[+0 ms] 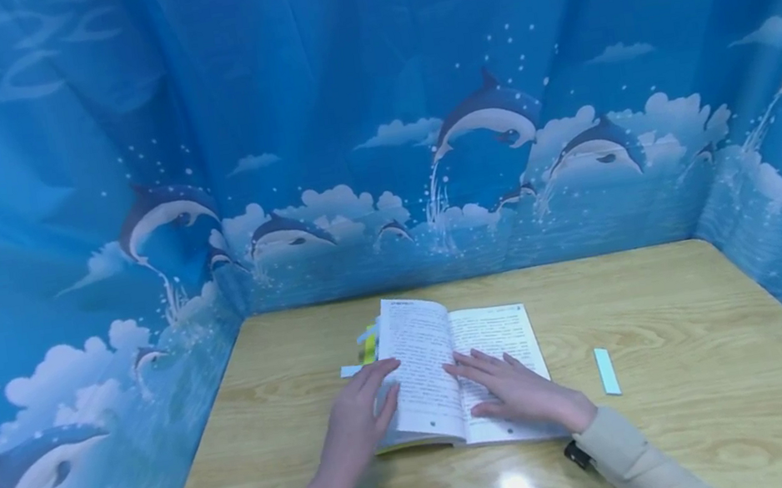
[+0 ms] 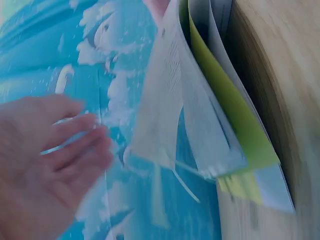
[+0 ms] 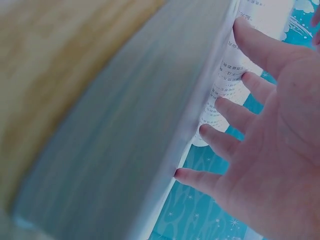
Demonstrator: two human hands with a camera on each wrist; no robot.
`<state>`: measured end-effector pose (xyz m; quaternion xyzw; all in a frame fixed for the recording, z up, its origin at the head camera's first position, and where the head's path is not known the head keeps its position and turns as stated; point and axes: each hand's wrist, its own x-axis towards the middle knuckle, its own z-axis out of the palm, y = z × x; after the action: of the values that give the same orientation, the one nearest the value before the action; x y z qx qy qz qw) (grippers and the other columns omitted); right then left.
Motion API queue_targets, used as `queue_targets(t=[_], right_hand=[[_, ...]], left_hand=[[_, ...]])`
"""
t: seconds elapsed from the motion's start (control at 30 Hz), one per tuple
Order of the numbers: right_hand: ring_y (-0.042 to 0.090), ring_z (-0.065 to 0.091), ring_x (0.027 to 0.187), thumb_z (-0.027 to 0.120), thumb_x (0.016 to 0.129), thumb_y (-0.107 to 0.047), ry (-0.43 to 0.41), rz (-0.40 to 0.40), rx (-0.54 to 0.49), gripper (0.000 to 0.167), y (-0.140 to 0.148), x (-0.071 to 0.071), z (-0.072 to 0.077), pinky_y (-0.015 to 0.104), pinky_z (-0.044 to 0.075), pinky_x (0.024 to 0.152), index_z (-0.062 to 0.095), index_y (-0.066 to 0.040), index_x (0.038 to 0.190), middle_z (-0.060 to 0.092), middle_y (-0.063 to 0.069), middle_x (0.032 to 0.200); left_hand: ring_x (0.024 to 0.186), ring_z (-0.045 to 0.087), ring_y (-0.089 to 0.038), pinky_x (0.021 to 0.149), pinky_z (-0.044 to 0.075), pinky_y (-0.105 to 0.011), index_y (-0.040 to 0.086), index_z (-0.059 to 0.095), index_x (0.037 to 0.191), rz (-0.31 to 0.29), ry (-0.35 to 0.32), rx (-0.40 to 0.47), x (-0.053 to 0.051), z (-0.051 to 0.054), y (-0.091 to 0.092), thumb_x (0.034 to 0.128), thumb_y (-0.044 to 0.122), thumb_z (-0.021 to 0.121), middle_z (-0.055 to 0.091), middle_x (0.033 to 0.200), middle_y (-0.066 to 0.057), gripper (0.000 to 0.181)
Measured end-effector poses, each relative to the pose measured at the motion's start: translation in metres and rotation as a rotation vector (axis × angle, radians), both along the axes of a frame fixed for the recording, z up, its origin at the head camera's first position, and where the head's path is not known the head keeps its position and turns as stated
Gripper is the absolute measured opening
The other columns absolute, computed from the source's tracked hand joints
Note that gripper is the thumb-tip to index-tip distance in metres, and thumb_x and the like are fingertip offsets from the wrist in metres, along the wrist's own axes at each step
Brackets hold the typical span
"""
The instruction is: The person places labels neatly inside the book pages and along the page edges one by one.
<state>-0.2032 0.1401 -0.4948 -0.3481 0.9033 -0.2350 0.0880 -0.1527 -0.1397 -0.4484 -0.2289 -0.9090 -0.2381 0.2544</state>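
Note:
An open book (image 1: 420, 374) lies on the table, its left pages raised in a curve and its right page (image 1: 499, 337) flat. Over the outer edge of the left page hovers my left hand (image 1: 356, 418), fingers loosely extended; in the left wrist view that hand (image 2: 55, 160) is apart from the pages (image 2: 160, 100). My right hand (image 1: 515, 390) rests spread on the right page, and in the right wrist view its fingertips (image 3: 227, 107) touch the paper. Yellow and pale blue tabs (image 1: 370, 344) stick out from the book's left side.
A pale blue strip (image 1: 607, 371) lies on the wooden table (image 1: 673, 303) to the right of the book. A blue dolphin-print curtain (image 1: 342, 116) surrounds the back and sides. Dark bands (image 1: 578, 455) sit at both wrists.

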Motion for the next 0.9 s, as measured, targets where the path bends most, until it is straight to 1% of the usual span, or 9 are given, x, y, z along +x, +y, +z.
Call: queue_targets(t=[0.03,0.13,0.2,0.27,0.37,0.47,0.67,0.77,0.9], right_hand=[[0.042,0.024,0.151,0.062,0.100,-0.038,0.005,-0.001,0.002,0.068,0.000,0.000,0.000,0.074,0.015,0.116,0.033,-0.020,0.160,0.027,0.012,0.166],[0.042,0.025,0.150,0.062,0.100,-0.037,0.014,0.006,-0.001,0.068,0.001,-0.002,-0.001,0.075,0.016,0.115,0.033,-0.019,0.160,0.028,0.014,0.165],[0.041,0.025,0.151,0.062,0.101,-0.037,0.007,0.007,0.005,0.069,0.001,-0.002,-0.001,0.074,0.016,0.116,0.032,-0.020,0.160,0.027,0.012,0.166],[0.041,0.025,0.151,0.062,0.100,-0.038,0.001,0.011,0.006,0.070,0.001,-0.003,-0.002,0.074,0.016,0.115,0.031,-0.020,0.160,0.026,0.012,0.166],[0.040,0.025,0.151,0.062,0.100,-0.038,-0.004,0.008,0.013,0.071,0.001,-0.002,-0.003,0.073,0.016,0.116,0.031,-0.021,0.161,0.027,0.011,0.166],[0.039,0.024,0.151,0.063,0.099,-0.038,-0.008,0.005,0.017,0.072,0.001,-0.002,-0.003,0.073,0.016,0.116,0.031,-0.021,0.161,0.026,0.010,0.166],[0.041,0.026,0.150,0.064,0.099,-0.037,0.006,0.006,0.018,0.073,0.001,-0.001,-0.003,0.074,0.016,0.116,0.031,-0.018,0.160,0.027,0.013,0.166],[0.042,0.027,0.150,0.065,0.098,-0.037,0.014,0.002,0.010,0.075,0.001,0.000,-0.002,0.074,0.017,0.115,0.030,-0.013,0.160,0.028,0.015,0.165],[0.041,0.028,0.150,0.065,0.098,-0.038,0.008,-0.016,0.014,0.077,0.001,0.001,-0.003,0.071,0.016,0.117,0.029,-0.009,0.160,0.029,0.015,0.164]], left_hand=[[0.116,0.066,-0.029,0.095,0.057,-0.043,0.003,0.067,0.127,-0.006,-0.045,-0.053,-0.002,-0.002,0.004,0.0926,0.014,0.074,0.068,0.127,-0.013,0.037],[0.134,0.052,-0.036,0.111,0.044,-0.051,-0.002,0.057,0.140,-0.023,-0.222,-0.192,-0.009,-0.008,0.015,0.0974,0.025,0.068,0.055,0.145,-0.021,0.051],[0.143,0.042,-0.039,0.118,0.035,-0.054,-0.004,0.050,0.145,-0.032,-0.335,-0.236,-0.012,-0.012,0.020,0.1000,0.031,0.065,0.046,0.152,-0.023,0.059],[0.147,0.035,-0.039,0.120,0.030,-0.055,-0.005,0.045,0.148,-0.045,-0.404,-0.254,-0.014,-0.016,0.024,0.1010,0.035,0.062,0.040,0.157,-0.023,0.064],[0.150,0.030,-0.038,0.121,0.027,-0.055,-0.004,0.040,0.151,-0.059,-0.457,-0.267,-0.016,-0.021,0.029,0.1018,0.040,0.059,0.034,0.160,-0.022,0.069],[0.151,0.028,-0.037,0.121,0.026,-0.058,-0.003,0.036,0.154,-0.063,-0.485,-0.276,-0.020,-0.028,0.033,0.1020,0.045,0.056,0.029,0.163,-0.021,0.074],[0.152,0.024,-0.039,0.118,0.025,-0.065,-0.002,0.029,0.157,-0.046,-0.566,-0.237,-0.024,-0.039,0.038,0.1016,0.051,0.054,0.022,0.165,-0.021,0.081],[0.151,0.024,-0.040,0.117,0.027,-0.066,-0.002,0.027,0.158,-0.038,-0.592,-0.233,-0.025,-0.044,0.039,0.1016,0.053,0.053,0.020,0.166,-0.022,0.083],[0.152,0.023,-0.040,0.117,0.026,-0.067,-0.002,0.027,0.158,-0.024,-0.613,-0.236,-0.025,-0.045,0.040,0.1015,0.054,0.052,0.020,0.166,-0.021,0.083]])
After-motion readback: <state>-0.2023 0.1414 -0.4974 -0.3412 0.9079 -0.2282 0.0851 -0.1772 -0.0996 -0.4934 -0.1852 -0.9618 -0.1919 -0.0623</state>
